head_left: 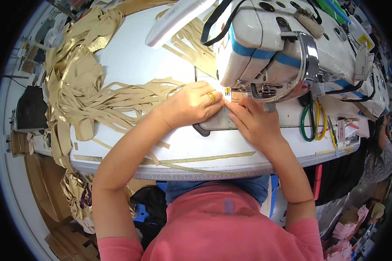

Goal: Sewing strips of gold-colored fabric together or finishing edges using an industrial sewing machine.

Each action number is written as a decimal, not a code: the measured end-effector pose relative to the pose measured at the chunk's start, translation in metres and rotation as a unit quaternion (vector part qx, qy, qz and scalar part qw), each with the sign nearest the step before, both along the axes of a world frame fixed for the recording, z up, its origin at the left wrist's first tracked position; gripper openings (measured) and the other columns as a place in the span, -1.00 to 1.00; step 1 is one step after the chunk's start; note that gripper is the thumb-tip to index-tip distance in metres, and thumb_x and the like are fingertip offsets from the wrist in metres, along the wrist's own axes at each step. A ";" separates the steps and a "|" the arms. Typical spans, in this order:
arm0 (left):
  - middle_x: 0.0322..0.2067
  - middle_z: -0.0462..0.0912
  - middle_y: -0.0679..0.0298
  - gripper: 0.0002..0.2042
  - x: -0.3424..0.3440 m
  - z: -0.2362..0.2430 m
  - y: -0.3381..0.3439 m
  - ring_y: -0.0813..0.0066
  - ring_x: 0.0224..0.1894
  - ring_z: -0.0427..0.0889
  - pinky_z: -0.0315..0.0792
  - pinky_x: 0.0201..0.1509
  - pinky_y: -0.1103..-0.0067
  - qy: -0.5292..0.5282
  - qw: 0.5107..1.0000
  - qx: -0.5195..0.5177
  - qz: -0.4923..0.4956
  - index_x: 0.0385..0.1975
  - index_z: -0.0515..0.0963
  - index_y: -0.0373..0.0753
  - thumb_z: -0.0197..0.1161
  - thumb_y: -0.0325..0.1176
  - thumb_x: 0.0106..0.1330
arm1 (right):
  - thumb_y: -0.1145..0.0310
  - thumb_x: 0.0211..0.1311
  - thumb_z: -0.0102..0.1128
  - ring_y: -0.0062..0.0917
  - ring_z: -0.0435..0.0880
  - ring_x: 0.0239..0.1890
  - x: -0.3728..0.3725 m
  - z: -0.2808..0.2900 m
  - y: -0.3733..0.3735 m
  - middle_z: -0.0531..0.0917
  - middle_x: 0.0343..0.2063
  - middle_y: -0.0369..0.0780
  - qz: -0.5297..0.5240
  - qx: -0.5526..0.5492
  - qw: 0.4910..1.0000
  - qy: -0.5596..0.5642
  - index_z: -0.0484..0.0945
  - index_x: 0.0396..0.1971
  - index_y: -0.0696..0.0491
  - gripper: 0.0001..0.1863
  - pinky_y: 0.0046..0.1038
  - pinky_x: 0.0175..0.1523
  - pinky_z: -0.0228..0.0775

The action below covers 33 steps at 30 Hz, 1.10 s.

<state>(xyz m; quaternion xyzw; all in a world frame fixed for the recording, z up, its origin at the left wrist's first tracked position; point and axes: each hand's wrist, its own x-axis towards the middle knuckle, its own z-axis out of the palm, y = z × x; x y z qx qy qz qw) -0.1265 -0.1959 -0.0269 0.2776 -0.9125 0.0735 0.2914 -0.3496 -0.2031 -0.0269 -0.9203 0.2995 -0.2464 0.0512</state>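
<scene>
My left hand [194, 104], with a gold ring on one finger, is closed with its fingertips just left of the needle area of a white and blue sewing machine [244, 48]. My right hand [259, 124] meets it there from the right, thumb and fingers pinched together by the lit presser foot [227, 91]. Whatever lies between the fingertips is hidden or too small to make out. Tan fabric strips [113, 102] run from the left toward my left wrist. Under both hands is the machine's metal bed plate [222, 121].
A heap of tan and gold fabric [76, 65] hangs over the table's left side. More strips [191, 41] lie behind the machine. Green-handled scissors [308, 124] and yellow-handled scissors [320, 122] are on the right. Loose strips [204, 158] lie along the front edge by a ruler tape [196, 174].
</scene>
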 end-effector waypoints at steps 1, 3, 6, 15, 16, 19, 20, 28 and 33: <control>-0.40 0.54 0.27 -0.86 0.001 -0.002 -0.005 0.41 -0.41 0.52 0.45 -0.32 0.53 0.029 0.999 -0.018 -0.006 -0.45 0.59 -0.32 0.27 -0.46 -0.03 | 0.33 0.07 0.26 -0.49 0.51 -0.35 0.000 -0.002 -0.005 0.49 -0.40 -0.39 0.006 -0.008 1.000 -0.005 0.61 -0.17 -0.10 -0.74 -0.38 -0.23 0.32; -0.42 0.54 0.27 -0.86 0.004 0.000 -0.011 0.39 -0.41 0.53 0.46 -0.32 0.52 0.023 0.999 -0.023 -0.001 -0.44 0.59 -0.33 0.27 -0.46 -0.02 | 0.34 0.08 0.26 -0.51 0.55 -0.31 -0.001 -0.003 -0.011 0.56 -0.33 -0.40 0.010 -0.020 1.000 -0.011 0.61 -0.15 -0.09 -0.72 -0.39 -0.19 0.35; -0.47 0.54 0.29 -0.85 0.007 -0.001 -0.018 0.39 -0.44 0.52 0.46 -0.34 0.52 0.012 0.999 -0.033 -0.022 -0.43 0.60 -0.32 0.28 -0.47 -0.03 | 0.36 0.08 0.27 -0.54 0.57 -0.32 -0.003 -0.006 -0.011 0.64 -0.33 -0.41 -0.002 -0.025 1.000 -0.012 0.63 -0.18 -0.10 -0.75 -0.44 -0.19 0.36; -0.58 0.48 0.32 -0.85 0.009 -0.010 -0.026 0.40 -0.48 0.51 0.46 -0.35 0.52 0.040 0.999 0.021 -0.027 -0.44 0.60 -0.31 0.28 -0.49 -0.06 | 0.38 0.07 0.29 -0.59 0.60 -0.32 -0.002 -0.017 -0.013 0.65 -0.33 -0.42 -0.045 0.026 0.998 -0.045 0.62 -0.14 -0.10 -0.71 -0.47 -0.22 0.41; -0.58 0.48 0.32 -0.85 0.009 -0.010 -0.026 0.40 -0.48 0.51 0.46 -0.35 0.52 0.040 0.999 0.022 -0.028 -0.44 0.60 -0.31 0.28 -0.49 -0.06 | 0.39 0.06 0.30 -0.59 0.61 -0.32 -0.002 -0.017 -0.013 0.65 -0.33 -0.41 -0.044 0.029 0.998 -0.046 0.62 -0.14 -0.10 -0.70 -0.48 -0.22 0.42; -0.59 0.48 0.32 -0.85 0.009 -0.011 -0.026 0.40 -0.48 0.51 0.47 -0.35 0.52 0.027 0.999 0.001 -0.031 -0.46 0.60 -0.31 0.29 -0.49 -0.07 | 0.40 0.06 0.29 -0.57 0.61 -0.32 -0.002 -0.018 -0.013 0.65 -0.34 -0.40 -0.035 0.032 0.997 -0.064 0.62 -0.14 -0.10 -0.70 -0.49 -0.23 0.43; -0.58 0.48 0.32 -0.85 0.008 -0.014 -0.025 0.40 -0.47 0.51 0.47 -0.35 0.52 0.025 0.999 0.002 -0.020 -0.46 0.60 -0.31 0.29 -0.49 -0.08 | 0.40 0.06 0.29 -0.57 0.61 -0.32 -0.001 -0.019 -0.013 0.65 -0.34 -0.40 -0.035 0.032 0.997 -0.064 0.62 -0.14 -0.10 -0.70 -0.49 -0.23 0.43; -0.57 0.50 0.30 -0.88 0.011 -0.004 -0.024 0.39 -0.47 0.51 0.47 -0.35 0.51 0.011 0.999 0.015 -0.036 -0.47 0.60 -0.32 0.30 -0.48 -0.04 | 0.41 0.04 0.30 -0.56 0.60 -0.35 0.002 -0.010 -0.013 0.63 -0.38 -0.39 -0.024 -0.012 0.999 -0.028 0.62 -0.15 -0.14 -0.69 -0.47 -0.24 0.43; -0.57 0.49 0.31 -0.93 0.008 -0.010 -0.025 0.37 -0.47 0.50 0.46 -0.37 0.49 0.037 0.999 0.035 -0.004 -0.51 0.59 -0.31 0.30 -0.49 0.01 | 0.41 0.04 0.30 -0.52 0.61 -0.37 0.002 -0.010 -0.014 0.62 -0.41 -0.35 -0.015 -0.021 0.998 -0.061 0.62 -0.18 -0.11 -0.72 -0.43 -0.25 0.43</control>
